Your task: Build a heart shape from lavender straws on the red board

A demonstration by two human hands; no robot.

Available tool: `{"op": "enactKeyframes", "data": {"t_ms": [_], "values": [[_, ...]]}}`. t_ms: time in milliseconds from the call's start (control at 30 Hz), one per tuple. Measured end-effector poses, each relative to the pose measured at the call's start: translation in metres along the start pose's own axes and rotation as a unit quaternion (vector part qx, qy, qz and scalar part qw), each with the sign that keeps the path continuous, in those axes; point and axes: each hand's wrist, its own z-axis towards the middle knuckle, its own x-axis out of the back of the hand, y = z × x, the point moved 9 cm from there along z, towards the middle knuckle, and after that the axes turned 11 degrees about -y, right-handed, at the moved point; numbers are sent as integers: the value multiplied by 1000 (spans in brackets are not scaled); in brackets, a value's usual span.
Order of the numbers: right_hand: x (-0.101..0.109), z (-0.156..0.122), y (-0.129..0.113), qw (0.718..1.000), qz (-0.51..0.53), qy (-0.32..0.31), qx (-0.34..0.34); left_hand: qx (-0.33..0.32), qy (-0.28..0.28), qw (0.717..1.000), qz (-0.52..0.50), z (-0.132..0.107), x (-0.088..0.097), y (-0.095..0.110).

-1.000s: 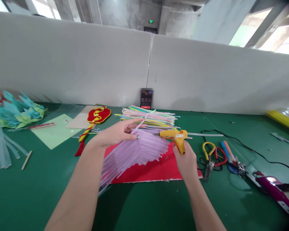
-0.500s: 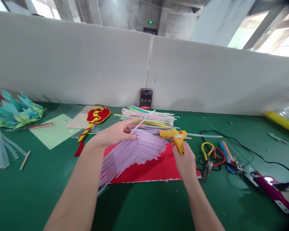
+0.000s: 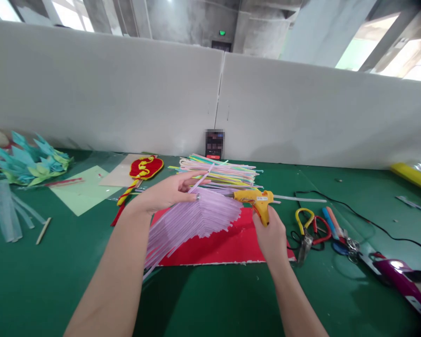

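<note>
My left hand (image 3: 177, 189) is closed on a lilac piece (image 3: 192, 217) made of many thin strips, which look like pipe cleaners, laid in a chevron. One lilac strip sticks up past its fingers. In my right hand (image 3: 271, 231) is a yellow hot glue gun (image 3: 261, 199), its fingers wrapped round the handle. The gun's nozzle points left at the upper edge of the lilac piece; I cannot tell whether it touches. A clear glue stick (image 3: 301, 199) juts from its back. Under the lilac piece lies a red board (image 3: 245, 243).
Behind my hands lies a pile of pastel pipe cleaners (image 3: 228, 171), with a phone (image 3: 214, 144) against the white partition (image 3: 126, 93). Yellow-and-red-handled pliers (image 3: 304, 224) and a purple power strip (image 3: 402, 281) lie right. A red-yellow fan (image 3: 145, 167) and blue-green paper leaves (image 3: 38, 159) are left.
The view has shifted slightly, so the surroundings sit a little further right. My hands keep their holds, and the raised lilac strip's tip sits slightly lower and further left.
</note>
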Motion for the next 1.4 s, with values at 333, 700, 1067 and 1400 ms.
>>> {"op": "enactKeyframes", "data": {"t_ms": [333,700,1067,1400], "values": [[-1,0,0,1000,-4,-4,1,8,15,1000,-23,-1,2,1],[1,-1,-1,1000,-14,5,2,7,6,999,-40,-1,3,-2],[-1,-1,0,1000,-12,-3,-8,10,20,999,-28,-4,7,-2],[0,-1,2,999,-15,-7,-30,17,31,998,-59,-5,8,-1]]}}
